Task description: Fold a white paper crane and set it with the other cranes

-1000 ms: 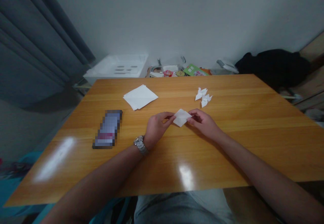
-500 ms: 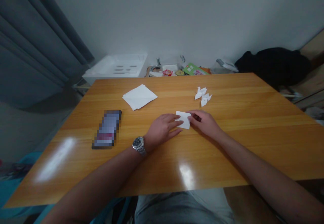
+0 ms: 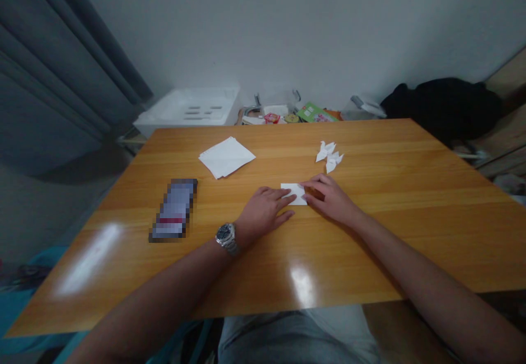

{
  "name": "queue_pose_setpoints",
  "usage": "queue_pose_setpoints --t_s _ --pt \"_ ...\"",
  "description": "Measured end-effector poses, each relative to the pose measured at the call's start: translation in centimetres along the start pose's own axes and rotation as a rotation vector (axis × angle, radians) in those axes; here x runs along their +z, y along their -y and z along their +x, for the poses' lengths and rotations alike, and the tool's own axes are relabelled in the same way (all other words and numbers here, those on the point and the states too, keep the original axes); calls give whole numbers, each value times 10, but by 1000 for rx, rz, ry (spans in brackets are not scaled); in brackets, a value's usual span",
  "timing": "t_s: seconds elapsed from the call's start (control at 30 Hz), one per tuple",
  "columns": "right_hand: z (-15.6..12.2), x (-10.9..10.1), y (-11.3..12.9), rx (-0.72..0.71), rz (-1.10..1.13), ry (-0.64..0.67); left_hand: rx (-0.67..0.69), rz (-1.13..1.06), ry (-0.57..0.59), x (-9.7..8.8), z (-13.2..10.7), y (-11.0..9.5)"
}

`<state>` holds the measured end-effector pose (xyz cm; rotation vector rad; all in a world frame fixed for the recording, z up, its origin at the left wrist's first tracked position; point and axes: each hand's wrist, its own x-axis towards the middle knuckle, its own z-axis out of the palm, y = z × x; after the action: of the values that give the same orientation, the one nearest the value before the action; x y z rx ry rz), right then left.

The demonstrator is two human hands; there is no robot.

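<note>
A small piece of white folded paper (image 3: 293, 200) lies on the wooden table in front of me. My left hand (image 3: 267, 209) rests on its left part with the fingers stretched out and apart. A metal watch (image 3: 226, 234) is on the left wrist. At the paper's right end, my right hand (image 3: 329, 197) grips it between thumb and fingers; part of the edge is hidden under the fingertips. Just beyond that hand, two white folded paper birds (image 3: 333, 160) sit close together.
White paper sheets (image 3: 227, 157) are stacked at the back left of the table (image 3: 390, 188). A phone (image 3: 175, 210), its picture pixelated, lies left of my left hand. Behind the table stand a white plastic tray (image 3: 193, 105), a green packet (image 3: 316, 112) and a black cloth-like heap (image 3: 444, 106).
The paper has turned from tilted to straight along the table edge and looks shorter front to back. My right index finger has shifted left onto its top edge; the left thumb lies slightly lower.
</note>
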<state>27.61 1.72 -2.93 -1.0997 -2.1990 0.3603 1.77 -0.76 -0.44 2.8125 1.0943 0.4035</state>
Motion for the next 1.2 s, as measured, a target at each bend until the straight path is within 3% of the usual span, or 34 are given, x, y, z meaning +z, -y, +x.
queue_pose_setpoints --t_s 0.23,0.7,1.03,1.2 --pt "0 -6 -2 -146 -21 138 -85 7 -62 0 2 3" --pt "4 -2 4 -116 46 138 -101 -6 -141 3 3 3" --pt "17 -17 3 -245 -119 311 -64 22 -151 4 4 4" --pt "23 -18 5 -199 -13 293 -62 10 -147 3 5 4"
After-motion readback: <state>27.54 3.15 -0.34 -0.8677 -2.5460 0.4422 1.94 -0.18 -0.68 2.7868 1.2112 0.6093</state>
